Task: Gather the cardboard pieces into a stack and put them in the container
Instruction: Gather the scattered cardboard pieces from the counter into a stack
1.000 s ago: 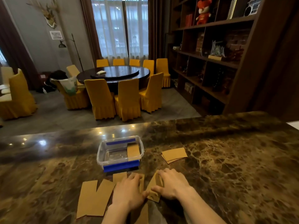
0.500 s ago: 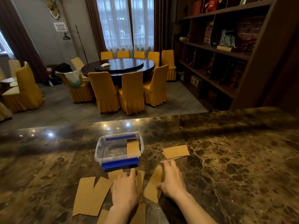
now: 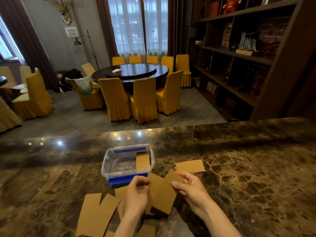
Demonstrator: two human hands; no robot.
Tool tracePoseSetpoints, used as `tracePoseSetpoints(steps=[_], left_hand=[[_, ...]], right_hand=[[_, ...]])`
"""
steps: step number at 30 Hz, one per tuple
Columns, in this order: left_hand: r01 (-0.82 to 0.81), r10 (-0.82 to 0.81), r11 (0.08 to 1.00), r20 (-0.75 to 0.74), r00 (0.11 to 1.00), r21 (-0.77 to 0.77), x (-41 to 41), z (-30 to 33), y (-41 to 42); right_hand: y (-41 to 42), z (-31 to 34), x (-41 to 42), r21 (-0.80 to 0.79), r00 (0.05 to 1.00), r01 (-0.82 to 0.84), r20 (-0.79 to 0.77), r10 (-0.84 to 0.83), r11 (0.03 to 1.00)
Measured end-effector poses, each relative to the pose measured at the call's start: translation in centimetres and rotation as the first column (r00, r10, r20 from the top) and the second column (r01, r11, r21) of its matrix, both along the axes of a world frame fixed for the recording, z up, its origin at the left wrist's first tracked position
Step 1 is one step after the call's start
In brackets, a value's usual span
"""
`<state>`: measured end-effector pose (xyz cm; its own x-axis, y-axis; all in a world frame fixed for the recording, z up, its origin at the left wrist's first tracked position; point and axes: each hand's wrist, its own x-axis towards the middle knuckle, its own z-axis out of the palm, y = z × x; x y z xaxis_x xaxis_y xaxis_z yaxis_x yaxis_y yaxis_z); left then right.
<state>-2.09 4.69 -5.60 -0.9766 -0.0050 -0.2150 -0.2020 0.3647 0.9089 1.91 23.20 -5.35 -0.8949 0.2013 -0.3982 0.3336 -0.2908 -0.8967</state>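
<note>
My left hand [image 3: 136,197] and right hand [image 3: 189,189], fingers curled, pinch two overlapping cardboard pieces [image 3: 162,194] above the counter's [image 3: 256,168] near edge, hiding their side edges. The clear container [image 3: 109,165] just beyond holds one brown piece upright.

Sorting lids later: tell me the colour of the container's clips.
Blue, on the clear container; head view shows it best.

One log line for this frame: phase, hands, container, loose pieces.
phase: gathering | left hand + right hand: holding cardboard pieces | container: one piece inside | loose: pair left, stack right
</note>
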Motion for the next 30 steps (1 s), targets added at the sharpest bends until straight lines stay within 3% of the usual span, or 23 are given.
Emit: tracePoseSetpoints(steps=[3,7,13,16,18,20,22,24,28,30], left_hand=[[0.040,-0.052,0.987,0.075,0.996,0.158,0.3,0.9,1.4],[0.207,-0.220,0.963,0.060,0.974,0.172,0.9,1.5,1.8],[0.141,-0.149,0.976,0.039,0.988,0.165,0.9,1.0,1.9],[0.130,-0.130,0.991,0.012,0.991,0.018,1.2,0.5,1.0],[0.040,-0.050,0.980,-0.050,0.997,-0.196,1.1,0.1,-0.6],[-0.019,-0.008,0.889,-0.057,0.998,-0.458,1.0,-0.1,-2.8],[0.019,0.018,0.750,0.049,0.999,-0.661,0.8,-0.4,-4.4],[0.055,0.048,0.686,0.120,0.992,-0.726,0.6,-0.8,-5.0],[0.099,0.065,0.677,0.194,0.979,-0.730,0.3,-0.7,-4.1],[0.103,0.029,0.661,0.163,0.986,-0.743,0.4,-0.6,-3.3]], right_hand=[[-1.1,-0.4,-0.3,0.090,0.999,0.048,0.013,-0.049,0.995],[-1.7,-0.7,-0.7,0.164,0.989,0.146,0.006,-0.149,0.976],[-1.8,-1.0,-0.9,0.050,0.996,-0.022,0.089,0.018,0.998],[-2.0,-1.4,-0.8,0.066,0.991,-0.065,0.119,0.057,0.996],[-1.9,-2.0,-1.0,0.056,0.989,-0.026,0.147,0.018,0.998],[-1.8,-2.5,-1.2,0.046,0.985,-0.002,0.173,-0.006,0.999],[-1.7,-2.9,-1.5,0.064,0.982,-0.005,0.191,-0.007,0.998],[-1.9,-3.1,-1.7,0.083,0.980,-0.009,0.198,-0.008,0.997],[-2.5,-3.4,-2.1,0.088,0.979,-0.012,0.205,-0.007,0.996],[-2.8,-3.4,-2.3,0.081,0.977,-0.011,0.213,-0.006,0.997]])
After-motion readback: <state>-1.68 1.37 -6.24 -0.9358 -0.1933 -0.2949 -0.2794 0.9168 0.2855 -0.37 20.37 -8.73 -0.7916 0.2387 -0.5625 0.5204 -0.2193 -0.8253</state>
